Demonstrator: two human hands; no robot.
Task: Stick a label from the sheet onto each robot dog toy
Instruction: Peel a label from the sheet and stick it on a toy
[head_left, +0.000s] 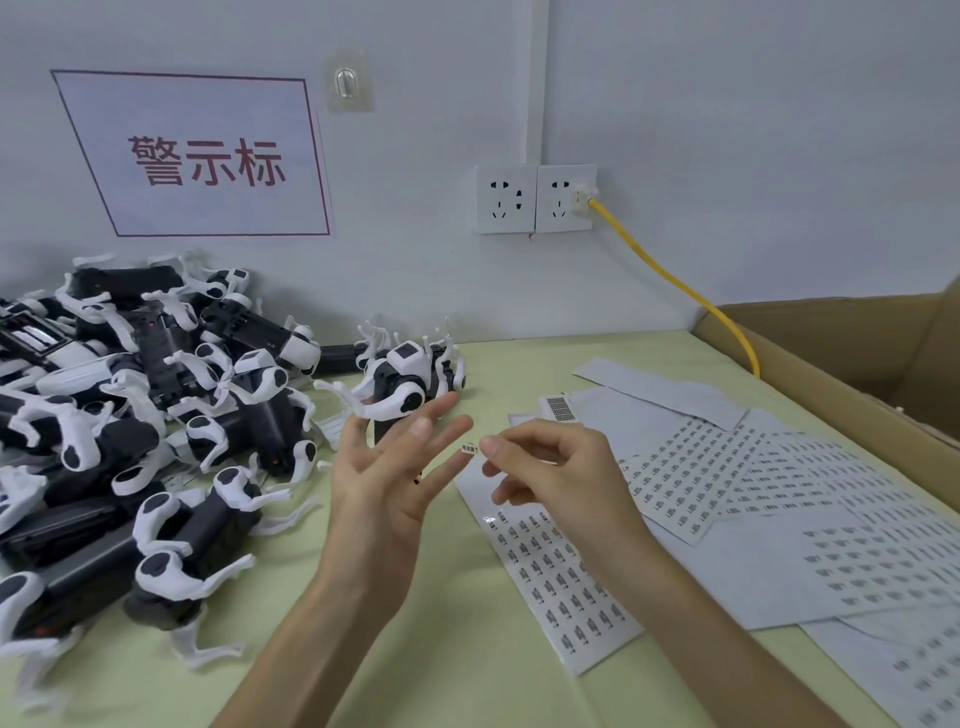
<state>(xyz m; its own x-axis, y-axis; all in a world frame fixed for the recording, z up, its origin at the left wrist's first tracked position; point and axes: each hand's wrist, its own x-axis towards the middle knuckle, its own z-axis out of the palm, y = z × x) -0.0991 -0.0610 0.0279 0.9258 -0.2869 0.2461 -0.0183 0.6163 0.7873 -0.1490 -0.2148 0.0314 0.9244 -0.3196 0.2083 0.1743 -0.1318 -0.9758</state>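
Note:
A heap of black-and-white robot dog toys (156, 415) covers the left of the table, and one more toy (410, 374) lies on its back behind my hands. My left hand (387, 483) is raised palm up, fingers spread and straight. A small label (469, 448) sticks to the tip of one of its fingers. My right hand (550, 467) hovers just right of that label, fingers loosely curled, thumb and forefinger close to it; whether they touch it I cannot tell. A label sheet (550, 566) lies under my right hand.
More label sheets (779, 493) spread over the table's right side. A brown cardboard box (852, 374) stands at the far right with a yellow cable (675, 283) running from a wall socket (535, 200) into it. A sign (202, 156) hangs on the wall.

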